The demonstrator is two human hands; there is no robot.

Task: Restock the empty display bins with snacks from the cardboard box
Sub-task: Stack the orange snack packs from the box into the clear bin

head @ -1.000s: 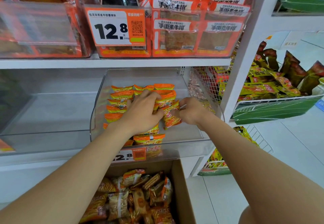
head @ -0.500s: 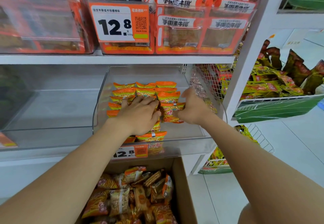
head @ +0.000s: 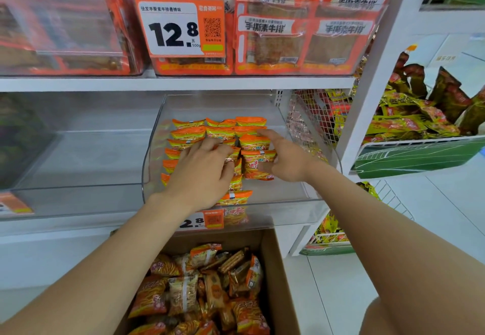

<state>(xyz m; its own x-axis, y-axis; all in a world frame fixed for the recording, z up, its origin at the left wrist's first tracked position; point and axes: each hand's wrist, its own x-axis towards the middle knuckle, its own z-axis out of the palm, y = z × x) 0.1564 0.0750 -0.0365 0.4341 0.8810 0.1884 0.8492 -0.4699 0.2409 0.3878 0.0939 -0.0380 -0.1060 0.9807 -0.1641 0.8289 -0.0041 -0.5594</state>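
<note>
**Bright, even shop light; wide-angle bend at the edges**

The aisle is bright and evenly lit, with soft white light and hardly a hard shadow anywhere. Faint grey shade sits under the white shelf board [head: 183, 82] and inside the clear display bin [head: 286, 211], whose acrylic front carries pale, milky reflections. The upper bins show a hazy sheen that washes out the packets behind them. The price tag [head: 181, 27] reads crisp at centre. Towards the borders the straight shelf upright [head: 388, 53] leans and bows, and the forearms stretch large at the bottom corners. The far left looks dim and smeared. The cardboard box [head: 278, 282] lies in slightly duller light, its snack packets a little soft.
</note>
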